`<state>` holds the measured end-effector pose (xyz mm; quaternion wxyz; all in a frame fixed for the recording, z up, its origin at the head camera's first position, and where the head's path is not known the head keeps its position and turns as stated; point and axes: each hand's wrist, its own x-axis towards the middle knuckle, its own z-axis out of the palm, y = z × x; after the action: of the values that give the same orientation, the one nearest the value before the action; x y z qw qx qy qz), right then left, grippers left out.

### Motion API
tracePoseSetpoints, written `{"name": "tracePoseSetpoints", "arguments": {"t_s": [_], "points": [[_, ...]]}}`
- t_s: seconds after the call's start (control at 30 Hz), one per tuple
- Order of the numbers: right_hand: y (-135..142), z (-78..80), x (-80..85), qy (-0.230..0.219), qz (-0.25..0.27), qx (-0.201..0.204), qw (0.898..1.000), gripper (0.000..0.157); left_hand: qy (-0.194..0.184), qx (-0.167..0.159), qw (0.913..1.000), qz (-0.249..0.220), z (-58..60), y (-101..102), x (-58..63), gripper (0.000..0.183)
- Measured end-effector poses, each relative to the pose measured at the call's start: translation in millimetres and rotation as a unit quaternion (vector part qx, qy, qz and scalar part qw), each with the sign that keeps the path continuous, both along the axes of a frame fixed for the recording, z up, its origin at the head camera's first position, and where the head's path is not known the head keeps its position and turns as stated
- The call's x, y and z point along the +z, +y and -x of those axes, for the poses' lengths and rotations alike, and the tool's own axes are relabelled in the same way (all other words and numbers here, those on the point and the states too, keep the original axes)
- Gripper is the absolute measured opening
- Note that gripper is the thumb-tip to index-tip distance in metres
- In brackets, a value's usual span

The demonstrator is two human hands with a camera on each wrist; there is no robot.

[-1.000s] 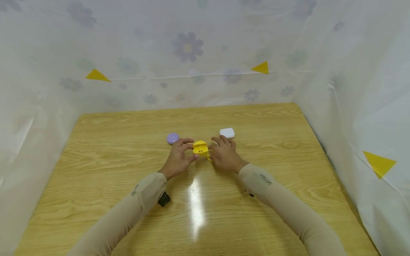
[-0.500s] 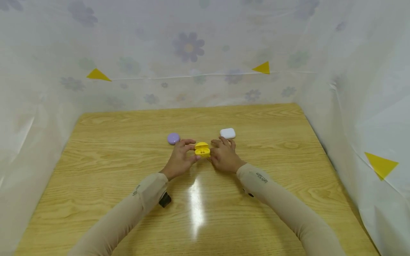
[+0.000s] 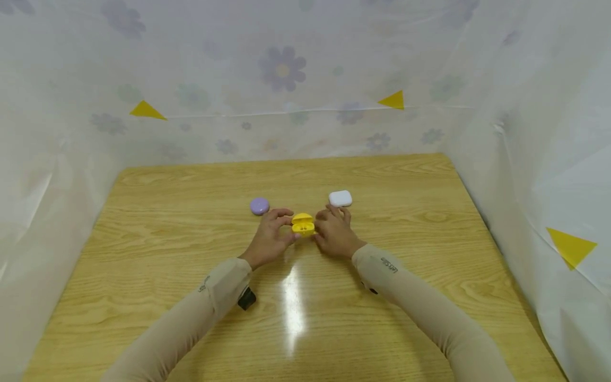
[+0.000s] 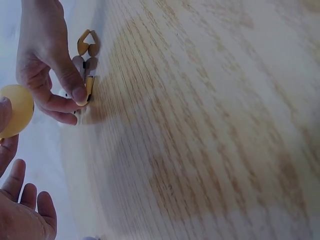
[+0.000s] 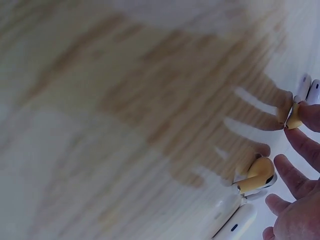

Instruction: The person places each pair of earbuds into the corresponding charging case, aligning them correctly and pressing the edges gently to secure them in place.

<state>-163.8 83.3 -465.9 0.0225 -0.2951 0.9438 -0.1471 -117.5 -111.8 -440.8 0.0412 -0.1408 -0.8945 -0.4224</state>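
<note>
My left hand (image 3: 267, 239) holds a yellow earbud case (image 3: 303, 227) whose lid stands raised, its inside facing me. In the left wrist view only the rounded side of this yellow case (image 4: 19, 112) shows, with fingers about it. Just right of the case, my right hand (image 3: 335, 233) pinches a yellow earbud (image 5: 294, 117) between thumb and fingertip, low over the table. A second yellow earbud (image 5: 260, 174) lies on the table by that hand; in the left wrist view this loose earbud (image 4: 84, 44) is above the pinching fingers. The head view hides both earbuds.
Beyond my right hand lies a white rounded case (image 3: 340, 198), close to its fingers. A round lilac case (image 3: 260, 206) sits beyond my left hand. White pieces with dark spots, such as one white piece (image 5: 237, 220), lie near the right fingers. Patterned sheeting surrounds the wooden table (image 3: 191, 191).
The yellow case in my left hand has shifted slightly right, closer to my right hand. The yellow earbud seen beside the right fingers a second ago is hidden in the head view now.
</note>
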Motion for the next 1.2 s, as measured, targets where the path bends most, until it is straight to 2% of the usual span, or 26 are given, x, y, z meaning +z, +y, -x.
{"name": "tracePoseSetpoints", "arguments": {"t_s": [0.17,0.57,0.9,1.2], "points": [[0.0,0.1,-0.6,-0.008,0.001,-0.011,1.000,0.014,0.006,-0.004,1.0000,-0.002,-0.3,0.4,-1.0,0.023],[3.7,-0.7,2.6,-0.003,0.003,-0.019,1.000,0.021,0.008,-0.001,1.0000,0.005,-0.7,-1.2,0.2,0.023],[6.7,-1.0,3.6,0.000,-0.022,0.031,0.999,0.019,0.007,-0.001,1.0000,-0.004,-0.2,-1.3,-1.2,0.023],[6.3,-1.9,5.7,-0.007,-0.007,0.041,0.999,0.009,0.006,-0.004,1.0000,-0.003,-1.3,-0.5,-0.6,0.023]]}}
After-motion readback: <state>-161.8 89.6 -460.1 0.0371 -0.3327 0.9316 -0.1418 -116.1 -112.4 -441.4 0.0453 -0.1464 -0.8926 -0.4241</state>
